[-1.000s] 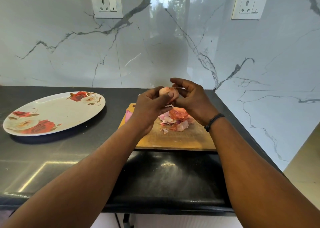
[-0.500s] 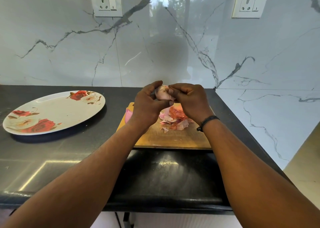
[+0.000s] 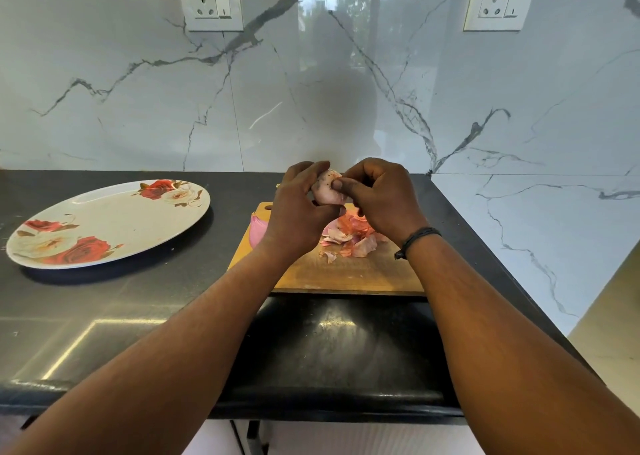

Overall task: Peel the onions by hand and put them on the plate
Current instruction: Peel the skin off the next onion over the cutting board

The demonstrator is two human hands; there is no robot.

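Far left on the black counter (image 3: pixel 145 302) sits your rose-patterned plate (image 3: pixel 104 222). Your left hand (image 3: pixel 298 209) cups the onion (image 3: pixel 325 188) above the wooden cutting board (image 3: pixel 346 274). Your right hand (image 3: pixel 381 195) pinches its skin, over the loose peels (image 3: pixel 349 236).

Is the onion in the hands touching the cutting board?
Apart. The head view shows the onion held between both hands above the cutting board.
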